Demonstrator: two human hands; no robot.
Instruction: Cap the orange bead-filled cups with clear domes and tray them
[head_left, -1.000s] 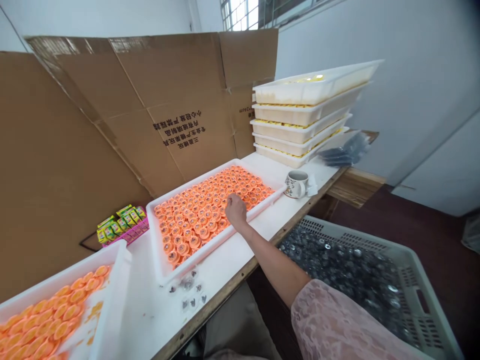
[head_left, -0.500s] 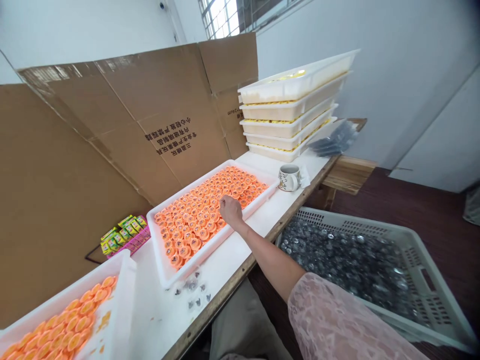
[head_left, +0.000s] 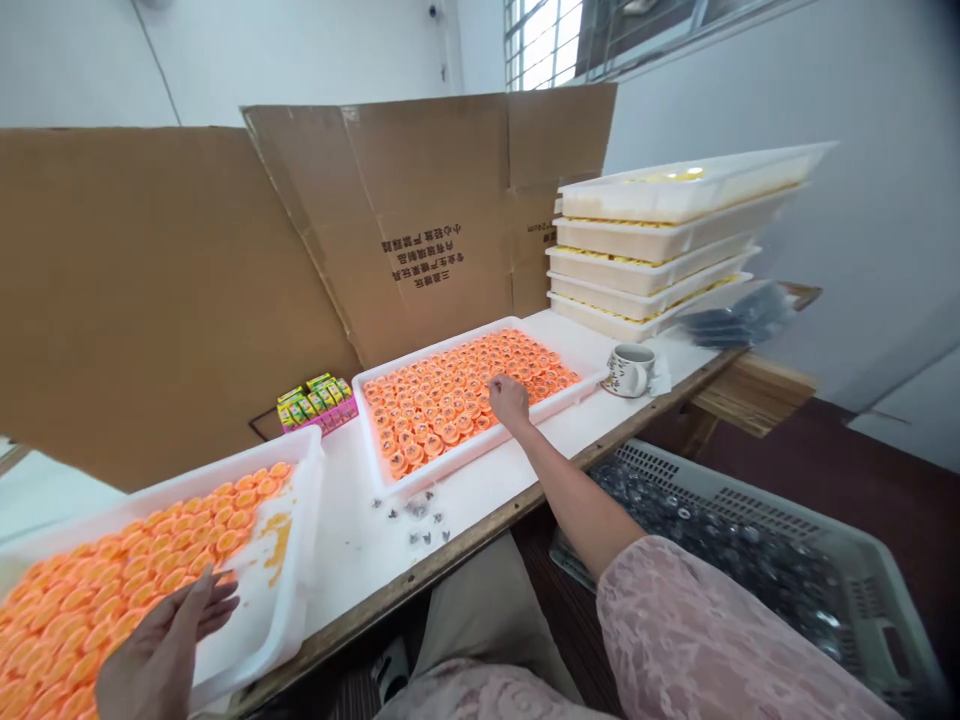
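My left hand [head_left: 169, 640] is over the near-left white tray [head_left: 304, 560], beside plain round orange pieces [head_left: 142, 555] lying close together. Its fingers stretch out to the right with the thumb raised; I make out no piece held in them. Above the front part of the middle white tray [head_left: 442, 470], my right hand [head_left: 510, 402] is closed, its fingertips turned down and away. Whatever it pinches is hidden. Rows of orange pieces with small dark centres [head_left: 450, 400] cover this tray. Small grey bits [head_left: 416, 512] lie on the white table in front of it.
Stacked white trays [head_left: 637, 240] stand at the far right, near a patterned mug [head_left: 630, 370] and clear plastic bags [head_left: 739, 318]. A pink basket [head_left: 334, 417] of small yellow-green packets sits by the cardboard [head_left: 427, 180]. Below the table edge is a crate [head_left: 847, 560] of clear pieces.
The view has swung left, bringing my left hand into sight over the near-left tray. My right hand stays closed above the middle tray.
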